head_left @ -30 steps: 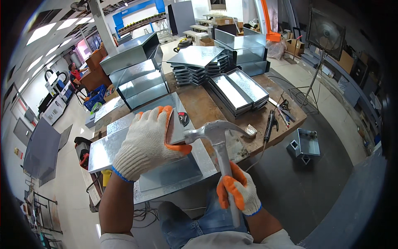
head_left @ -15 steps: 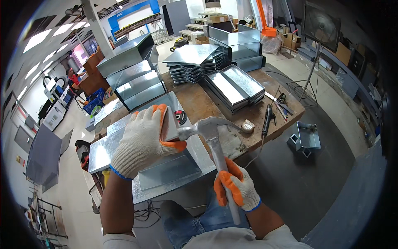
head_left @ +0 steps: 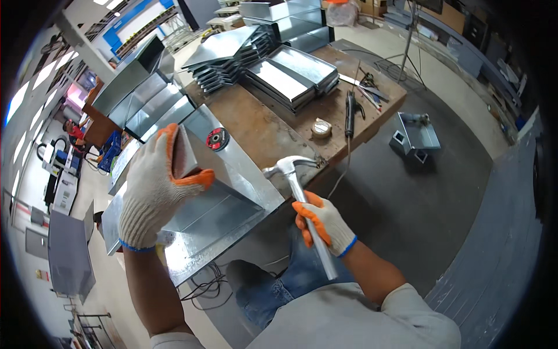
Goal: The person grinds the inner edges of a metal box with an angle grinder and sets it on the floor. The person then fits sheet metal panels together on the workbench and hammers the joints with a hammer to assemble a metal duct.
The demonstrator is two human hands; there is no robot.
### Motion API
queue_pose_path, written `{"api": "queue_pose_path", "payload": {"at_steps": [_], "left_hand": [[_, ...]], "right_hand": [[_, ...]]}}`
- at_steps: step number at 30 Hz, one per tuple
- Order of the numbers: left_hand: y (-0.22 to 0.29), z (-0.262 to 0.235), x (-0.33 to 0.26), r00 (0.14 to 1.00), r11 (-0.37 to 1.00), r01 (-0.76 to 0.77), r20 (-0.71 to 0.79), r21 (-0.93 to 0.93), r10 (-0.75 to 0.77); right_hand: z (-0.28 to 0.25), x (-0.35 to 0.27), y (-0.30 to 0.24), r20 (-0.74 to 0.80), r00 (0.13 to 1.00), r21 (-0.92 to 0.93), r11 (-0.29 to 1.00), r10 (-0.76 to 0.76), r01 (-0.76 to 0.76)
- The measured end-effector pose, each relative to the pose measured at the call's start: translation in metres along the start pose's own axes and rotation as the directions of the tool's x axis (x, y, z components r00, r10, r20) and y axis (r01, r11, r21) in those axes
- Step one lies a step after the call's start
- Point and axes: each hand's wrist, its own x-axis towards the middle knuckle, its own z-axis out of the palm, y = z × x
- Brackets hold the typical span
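My left hand (head_left: 148, 189), in a white knit glove with orange palm and fingertips, is closed around the raised end of a bent sheet-metal piece (head_left: 218, 206). That shiny grey piece rests on a flat metal sheet (head_left: 247, 168) at the table's near edge. In a matching glove, my right hand (head_left: 328, 224) grips a claw hammer (head_left: 298, 192) by its silver handle. The hammer's head is held up over the table's edge, to the right of the metal piece and apart from it. A red and black disc (head_left: 217, 139) lies on the sheet just beyond my left hand.
On the brown table (head_left: 232, 122) lie a tape measure (head_left: 321, 128), a black corded tool (head_left: 350, 113) and pliers (head_left: 367, 79). Stacked metal trays (head_left: 285, 81) and bent panels (head_left: 224, 55) stand farther back. A metal box (head_left: 418, 134) sits on the floor at right.
The hammer's head has come away from the metal piece, toward the right. My left hand keeps its hold on the raised end. The whole view has shifted.
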Motion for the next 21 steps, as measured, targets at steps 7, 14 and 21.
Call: {"api": "queue_pose_path", "payload": {"at_steps": [7,14,21], "left_hand": [[-0.009,0.01,0.001,1.0,0.989,0.016,0.009,-0.15,-0.015],[-0.015,0.014,0.002,0.999,0.993,-0.041,-0.04,-0.111,0.037],[-0.016,0.015,0.002,0.999,0.988,-0.043,-0.035,-0.147,0.039]], "right_hand": [[-0.008,0.05,0.026,0.053,0.997,0.049,0.997,0.056,-0.058],[-0.016,0.068,0.022,0.109,0.989,-0.071,0.993,0.103,-0.095],[-0.011,0.071,0.023,0.061,0.994,-0.03,0.996,0.092,-0.09]]}}
